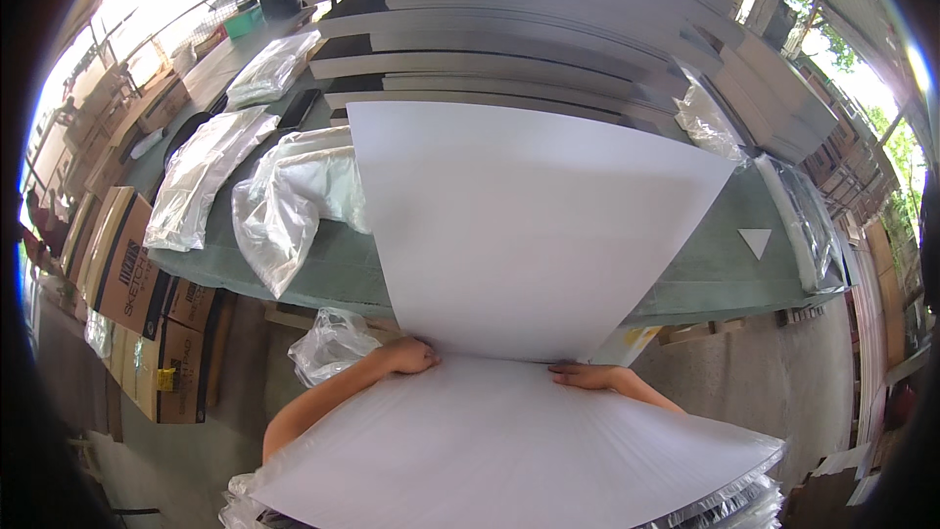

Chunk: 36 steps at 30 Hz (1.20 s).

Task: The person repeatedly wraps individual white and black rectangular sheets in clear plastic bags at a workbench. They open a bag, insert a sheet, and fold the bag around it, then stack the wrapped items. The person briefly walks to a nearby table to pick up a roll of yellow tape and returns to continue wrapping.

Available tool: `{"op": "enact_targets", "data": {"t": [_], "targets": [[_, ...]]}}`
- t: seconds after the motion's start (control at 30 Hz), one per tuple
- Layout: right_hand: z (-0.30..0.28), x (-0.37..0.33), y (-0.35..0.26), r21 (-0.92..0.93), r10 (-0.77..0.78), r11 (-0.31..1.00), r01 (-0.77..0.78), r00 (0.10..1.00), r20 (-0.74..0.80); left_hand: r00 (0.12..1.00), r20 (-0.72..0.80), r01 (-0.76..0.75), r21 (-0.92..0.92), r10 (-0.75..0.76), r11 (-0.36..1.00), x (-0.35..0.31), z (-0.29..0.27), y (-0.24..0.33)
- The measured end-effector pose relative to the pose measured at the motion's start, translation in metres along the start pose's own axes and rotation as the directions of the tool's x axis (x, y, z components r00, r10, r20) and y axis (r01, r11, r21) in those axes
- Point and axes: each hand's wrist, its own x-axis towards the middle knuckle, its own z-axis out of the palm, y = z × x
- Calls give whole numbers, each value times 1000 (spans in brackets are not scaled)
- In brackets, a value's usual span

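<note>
A large, smooth, plain white sheet [539, 230] is rising before the person, its near edge meeting the far edge of a broad white stack [519, 441], its far part overlapping the table's edge in my view. The sheet is widening upward and showing a soft grey shade over its flat face, with clean, straight borders; the stack is gleaming faintly, with clear plastic [749, 500] bunching along its lower sides. At the meeting line, the left hand [416, 355] is curling its fingers together by the sheet's lower left corner, while the right hand [586, 375] is laying its fingers close together by the lower right; I cannot tell whether either is clamping on the paper. Behind, a dull green tabletop [685, 269] is carrying a crumpled clear plastic bag [279, 211], a small white triangular scrap [756, 241] and tall layers of grey flat boards [529, 34]. Brown cardboard boxes [127, 274] are standing at the left, another crumpled clear bag [333, 345] is hanging low beside the table, and a grey concrete floor [754, 372] is stretching beneath. Bright daylight is coming in past green foliage [832, 44] at the right.
</note>
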Motion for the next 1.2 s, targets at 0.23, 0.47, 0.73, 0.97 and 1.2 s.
{"op": "enact_targets", "data": {"t": [0.23,0.47,0.73,0.97,1.2], "targets": [[-49,-29,-111,-267,-342,919,289,922,-181,818,-521,-521,-488,246,700,-59,-103,135],[-81,-74,-184,593,-367,453,665,746,-556,574,-798,-745,-416,183,522,-92,-144,138],[-70,-64,-131,103,-255,949,297,919,-302,626,-778,-711,-594,-46,377,-79,-157,113],[-85,-113,-130,396,-275,797,456,858,-434,527,-842,-526,-429,-115,734,-84,-136,109],[-34,-45,-132,596,-296,445,669,738,-607,498,-776,-736,-141,388,663,-87,-120,138]]}}
